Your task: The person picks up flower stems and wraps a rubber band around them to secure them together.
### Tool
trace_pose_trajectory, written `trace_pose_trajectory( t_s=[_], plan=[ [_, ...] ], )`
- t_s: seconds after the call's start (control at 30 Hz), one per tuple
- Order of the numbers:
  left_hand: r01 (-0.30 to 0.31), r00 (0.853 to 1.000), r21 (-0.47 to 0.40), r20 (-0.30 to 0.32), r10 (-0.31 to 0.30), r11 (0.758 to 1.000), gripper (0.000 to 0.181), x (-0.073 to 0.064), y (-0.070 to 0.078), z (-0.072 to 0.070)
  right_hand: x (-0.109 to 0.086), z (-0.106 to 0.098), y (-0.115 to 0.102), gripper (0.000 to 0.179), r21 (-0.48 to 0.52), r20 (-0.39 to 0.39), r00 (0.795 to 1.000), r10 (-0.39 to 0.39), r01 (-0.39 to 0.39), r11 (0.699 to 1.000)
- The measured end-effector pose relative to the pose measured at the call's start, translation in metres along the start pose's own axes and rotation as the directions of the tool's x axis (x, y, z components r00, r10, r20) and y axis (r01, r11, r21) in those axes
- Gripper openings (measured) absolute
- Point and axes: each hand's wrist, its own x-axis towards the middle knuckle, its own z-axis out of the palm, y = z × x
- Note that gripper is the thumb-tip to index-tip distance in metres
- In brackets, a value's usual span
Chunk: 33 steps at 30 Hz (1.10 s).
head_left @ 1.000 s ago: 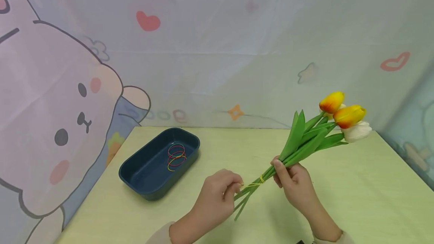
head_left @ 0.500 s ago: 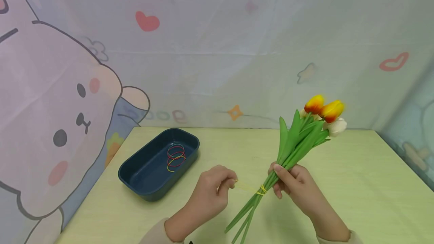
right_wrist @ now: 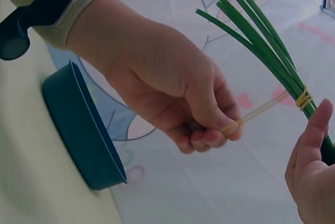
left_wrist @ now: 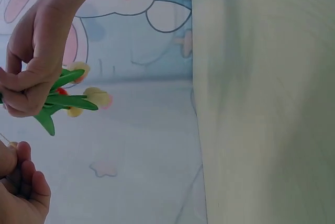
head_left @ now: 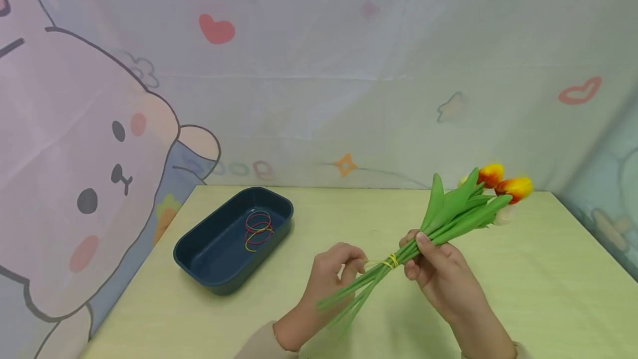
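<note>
My right hand (head_left: 443, 270) grips a bunch of tulips (head_left: 451, 212) by the stems, just below the leaves. The blooms are yellow-orange and white and tilt to the upper right. Around the stems, below that hand, a yellow rubber band (head_left: 392, 261) is wound in several turns. A loop of it stretches away to my left hand (right_wrist: 167, 77), which pinches its end between thumb and fingers. In the right wrist view the taut loop and the splayed green stems (right_wrist: 261, 41) show plainly. The left wrist view has both hands at its left edge, with the band barely visible.
A dark blue tray (head_left: 199, 242) stands at the left of the pale table (head_left: 149, 314). Several coloured rubber bands (head_left: 259, 230) lie inside it. Behind the table hangs a printed curtain (head_left: 319, 71) with a cartoon rabbit.
The bunch first swung more upright and then tilted back to the right. My left hand pulled the band out leftward, then came back closer to the stems. More turns now circle the stems.
</note>
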Motion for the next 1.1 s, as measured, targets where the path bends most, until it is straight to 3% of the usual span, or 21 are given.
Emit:
trace_pose_trajectory(
  t_s=[0.13,0.2,0.27,0.33,0.4,0.53,0.67,0.77,0.87,1.0,1.1],
  plan=[
    [0.093,0.996,-0.034,0.014,-0.093,0.995,0.013,0.002,0.007,0.014,0.0,0.006,0.007,0.03,0.066,-0.117,0.99,-0.079,0.087,0.994],
    [0.177,0.984,-0.051,0.024,-0.176,0.983,0.014,-0.001,0.011,0.022,0.0,0.009,0.01,0.026,0.051,-0.201,0.973,-0.11,0.122,0.991],
    [0.269,0.963,-0.089,0.029,-0.268,0.959,0.013,-0.006,0.015,0.03,0.001,0.012,0.012,0.023,0.023,-0.296,0.945,-0.141,0.154,0.988],
    [0.309,0.95,-0.138,0.014,-0.31,0.941,0.011,-0.01,0.018,0.038,0.001,0.015,0.014,0.022,-0.021,-0.39,0.904,-0.174,0.181,0.983],
    [0.305,0.95,-0.159,-0.017,-0.311,0.939,0.011,-0.013,0.021,0.044,0.001,0.017,0.016,0.021,-0.086,-0.47,0.857,-0.212,0.195,0.977],
    [0.213,0.968,-0.143,-0.1,-0.228,0.967,0.008,-0.016,0.023,0.051,0.002,0.019,0.019,0.022,-0.213,-0.564,0.779,-0.274,0.183,0.96],
    [0.164,0.975,-0.038,-0.145,-0.168,0.986,0.009,-0.019,0.024,0.051,0.003,0.017,0.024,0.023,-0.366,-0.599,0.735,-0.317,0.101,0.925],
    [0.141,0.974,0.059,-0.184,-0.128,0.988,0.012,-0.02,0.025,0.049,0.004,0.015,0.028,0.023,-0.478,-0.579,0.724,-0.374,0.069,0.876],
    [0.145,0.971,0.11,-0.206,-0.12,0.983,0.013,-0.022,0.025,0.047,0.005,0.013,0.031,0.022,-0.553,-0.536,0.725,-0.432,0.086,0.829],
    [0.149,0.968,0.105,-0.217,-0.123,0.983,0.011,-0.023,0.025,0.046,0.005,0.011,0.034,0.021,-0.614,-0.475,0.734,-0.486,0.12,0.78],
    [0.152,0.964,0.102,-0.236,-0.125,0.983,0.011,-0.024,0.024,0.045,0.005,0.009,0.037,0.016,-0.697,-0.397,0.75,-0.529,0.129,0.706]
  ],
)
